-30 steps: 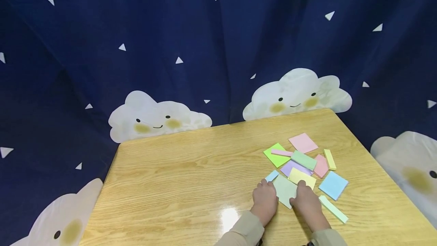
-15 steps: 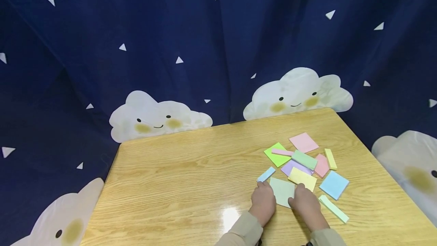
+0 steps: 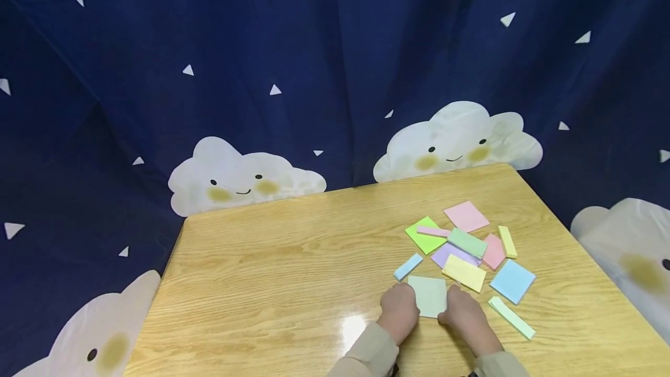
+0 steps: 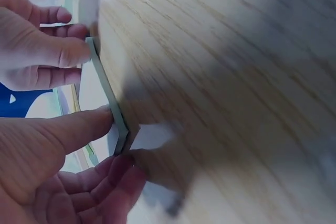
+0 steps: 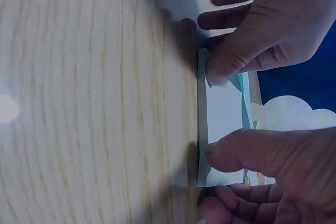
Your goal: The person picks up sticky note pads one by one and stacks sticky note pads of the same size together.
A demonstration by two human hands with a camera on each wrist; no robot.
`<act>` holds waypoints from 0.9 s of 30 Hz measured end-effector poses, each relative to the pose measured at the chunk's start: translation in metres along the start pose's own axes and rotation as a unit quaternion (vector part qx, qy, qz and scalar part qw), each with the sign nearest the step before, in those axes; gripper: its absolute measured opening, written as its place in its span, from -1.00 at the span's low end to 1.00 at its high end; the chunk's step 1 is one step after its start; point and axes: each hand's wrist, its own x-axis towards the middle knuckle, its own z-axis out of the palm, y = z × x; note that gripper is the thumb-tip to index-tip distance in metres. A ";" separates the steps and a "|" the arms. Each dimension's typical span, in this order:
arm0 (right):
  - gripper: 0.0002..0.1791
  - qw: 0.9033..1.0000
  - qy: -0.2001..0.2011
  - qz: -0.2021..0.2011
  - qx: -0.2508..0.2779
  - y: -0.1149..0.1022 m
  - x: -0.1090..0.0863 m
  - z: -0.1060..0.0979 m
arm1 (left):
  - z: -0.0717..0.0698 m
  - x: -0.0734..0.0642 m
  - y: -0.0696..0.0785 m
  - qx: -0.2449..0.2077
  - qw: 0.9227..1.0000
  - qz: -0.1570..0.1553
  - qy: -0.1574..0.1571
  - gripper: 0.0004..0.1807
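A pale grey-green square pad of sticky notes [image 3: 429,297] sits near the front of the wooden table, between both hands. My left hand [image 3: 399,310] pinches its left side, the thumb on top and the other fingers curled at the edge, as the left wrist view shows. Opposite it, my right hand [image 3: 467,313] pinches the right side in the same way. Seen from the right wrist, the pad [image 5: 226,114] has both thumbs on its upper face. A narrow light-blue pad [image 3: 408,267] lies just beyond the left hand. Close beyond the right hand is a yellow pad [image 3: 464,273].
Farther back lie overlapping pads: lime [image 3: 426,242], purple [image 3: 445,253], green [image 3: 467,242] and a thin pink strip [image 3: 433,231]. Pink [image 3: 466,216] and blue [image 3: 513,281] squares, plus a mint strip [image 3: 512,317], are spread to the right. A dark blue curtain [image 3: 293,34] hangs behind the table.
The grey-green pad has turned from a slant to nearly square and come slightly nearer and left, both hands on it. The light-blue strip, earlier against it, now lies apart to the left.
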 end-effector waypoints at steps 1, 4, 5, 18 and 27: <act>-0.55 1.000 -0.001 -0.001 0.001 -0.001 -0.001 0.000 | -0.001 -0.001 -0.001 0.011 1.000 -0.001 -0.001 -0.73; -0.57 1.000 -0.004 -0.003 0.000 -0.003 -0.003 0.002 | -0.004 -0.003 -0.005 0.051 0.999 0.000 -0.005 -0.73; -0.58 1.000 -0.006 -0.004 0.001 -0.004 -0.004 0.003 | -0.005 -0.004 -0.007 0.061 0.998 0.001 -0.010 -0.74; -0.64 0.999 -0.003 -0.043 -0.005 -0.016 -0.012 0.015 | -0.015 -0.018 -0.028 0.117 0.991 -0.004 -0.064 -0.71; -0.61 0.998 -0.008 -0.059 -0.007 -0.031 -0.016 0.020 | -0.020 -0.026 -0.040 0.129 0.990 -0.021 -0.057 -0.86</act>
